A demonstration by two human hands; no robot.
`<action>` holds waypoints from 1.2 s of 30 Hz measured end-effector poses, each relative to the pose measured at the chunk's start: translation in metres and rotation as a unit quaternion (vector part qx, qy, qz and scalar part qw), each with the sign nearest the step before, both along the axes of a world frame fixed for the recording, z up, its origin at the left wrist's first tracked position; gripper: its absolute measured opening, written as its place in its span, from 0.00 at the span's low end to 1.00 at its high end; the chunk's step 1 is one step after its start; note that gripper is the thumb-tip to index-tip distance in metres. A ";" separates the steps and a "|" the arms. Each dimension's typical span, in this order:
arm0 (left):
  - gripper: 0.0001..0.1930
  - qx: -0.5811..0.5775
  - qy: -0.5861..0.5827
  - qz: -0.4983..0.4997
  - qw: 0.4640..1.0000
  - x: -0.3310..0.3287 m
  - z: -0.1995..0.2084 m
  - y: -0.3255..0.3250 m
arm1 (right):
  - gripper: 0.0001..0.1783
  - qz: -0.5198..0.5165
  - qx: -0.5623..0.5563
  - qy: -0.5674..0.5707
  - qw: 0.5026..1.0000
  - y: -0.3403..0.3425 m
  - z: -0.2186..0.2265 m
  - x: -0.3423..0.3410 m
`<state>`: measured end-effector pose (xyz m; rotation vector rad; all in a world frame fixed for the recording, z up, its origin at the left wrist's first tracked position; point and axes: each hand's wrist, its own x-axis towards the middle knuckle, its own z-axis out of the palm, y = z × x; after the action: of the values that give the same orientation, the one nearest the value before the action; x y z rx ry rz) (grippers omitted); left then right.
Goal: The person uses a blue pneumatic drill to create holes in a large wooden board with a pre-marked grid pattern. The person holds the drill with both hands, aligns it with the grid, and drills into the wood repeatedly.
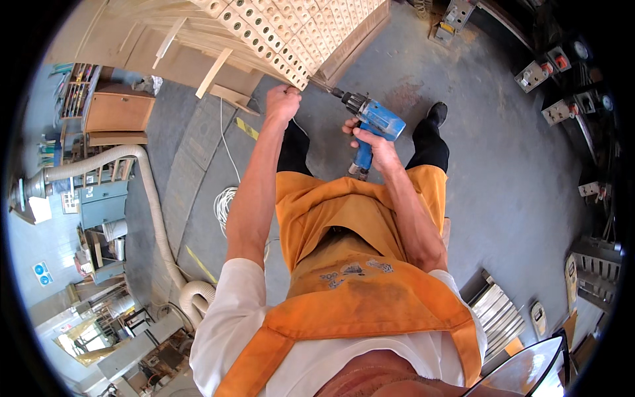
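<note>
Both hands up front at a stack of wooden blocks. Left hand is a closed fist pressed against the lower corner of the stack — can't tell if anything's inside the fist. Right hand wrapped tight round the handle of a blue drill, w/ the drill's dark chuck and bit pointing up-left, tip touching the stack's edge just beside the left fist.

Blocks are pale wood w/ rows of round holes on their faces, piled on a wooden pallet; loose wood strips lean on it at the left.

Person wears an orange apron over a white shirt, black shoes on grey concrete floor.

Around: pale flexible dust hose curves down the left side, a white cable coil lies on the floor near the left arm. Wooden cabinet far left — well apart from the hands. Switch boxes w/ red buttons at upper right, metal rack lower right.
</note>
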<state>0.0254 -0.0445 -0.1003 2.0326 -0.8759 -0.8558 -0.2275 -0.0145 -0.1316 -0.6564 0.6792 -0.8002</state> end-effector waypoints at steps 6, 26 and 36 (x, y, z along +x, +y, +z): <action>0.11 -0.004 -0.035 -0.002 0.999 0.013 -0.012 -0.001 | 0.16 0.002 -0.086 0.115 0.990 0.003 -0.014 -0.008; 0.07 -0.080 -0.345 0.023 0.935 0.246 -0.009 -0.062 | 0.09 -0.166 0.138 0.202 0.955 0.016 -0.090 -0.046; 0.13 -0.247 0.261 0.188 0.914 0.249 -0.005 -0.093 | 0.11 -0.149 0.139 0.277 0.939 0.007 -0.103 -0.040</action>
<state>0.2740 -0.1379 -0.1056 1.3648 -0.3311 -0.7994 -0.2674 -0.0072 -0.2348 -0.5252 1.4058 -0.7776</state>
